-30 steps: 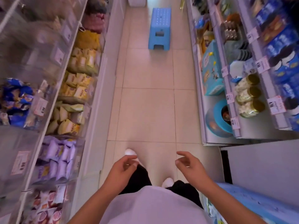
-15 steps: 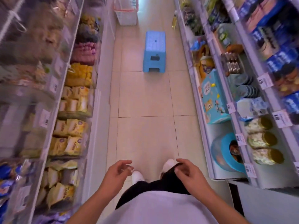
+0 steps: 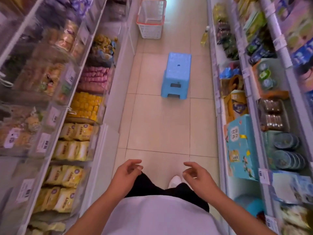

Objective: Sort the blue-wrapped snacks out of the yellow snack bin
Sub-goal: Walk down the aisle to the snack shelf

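I stand in a narrow shop aisle. My left hand (image 3: pixel 126 174) and my right hand (image 3: pixel 197 178) hang in front of my waist, fingers loosely curled, holding nothing. On the left, clear plastic bins line the shelves. One bin of bright yellow snacks (image 3: pixel 86 106) sits at mid height, and further up a bin of yellow snacks with a few blue-wrapped pieces (image 3: pixel 104 48) among them. Bins of pale yellow packets (image 3: pixel 74 141) lie nearer me. Both hands are well apart from every bin.
A blue plastic stool (image 3: pixel 177 76) stands in the middle of the tiled aisle ahead. Beyond it sits a white basket with a red rim (image 3: pixel 150 19). A shelf rack of boxes and tins (image 3: pixel 240 146) runs along the right. A bottle (image 3: pixel 205 36) stands by that rack.
I have walked forward down the aisle: the stool and basket have come closer and lower in view, and the blue-snack bin at lower left has dropped out of sight. Both hands stay empty.
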Demonstrator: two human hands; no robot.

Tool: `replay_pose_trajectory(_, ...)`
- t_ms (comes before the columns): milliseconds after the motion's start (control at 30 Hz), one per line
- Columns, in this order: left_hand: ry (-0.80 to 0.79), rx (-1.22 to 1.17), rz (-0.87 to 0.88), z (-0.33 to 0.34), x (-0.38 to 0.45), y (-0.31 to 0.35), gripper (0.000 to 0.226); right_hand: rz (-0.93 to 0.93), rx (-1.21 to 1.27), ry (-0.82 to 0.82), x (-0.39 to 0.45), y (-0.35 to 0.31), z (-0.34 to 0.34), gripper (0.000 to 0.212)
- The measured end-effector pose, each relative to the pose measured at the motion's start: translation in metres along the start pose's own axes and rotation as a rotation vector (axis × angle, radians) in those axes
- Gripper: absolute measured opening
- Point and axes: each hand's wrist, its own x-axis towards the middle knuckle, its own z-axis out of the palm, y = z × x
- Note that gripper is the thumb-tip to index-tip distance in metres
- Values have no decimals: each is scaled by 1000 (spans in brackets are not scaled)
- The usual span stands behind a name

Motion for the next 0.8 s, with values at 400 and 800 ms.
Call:
replay_pose_trajectory(400,9,-93,-13,-70,193,119,17,8,-24,42,195,-157,-49,34)
replay_pose_trajectory(800,73,-117,-11,-135,372,249,19,-51,-64,-32,384,-303,-96,33)
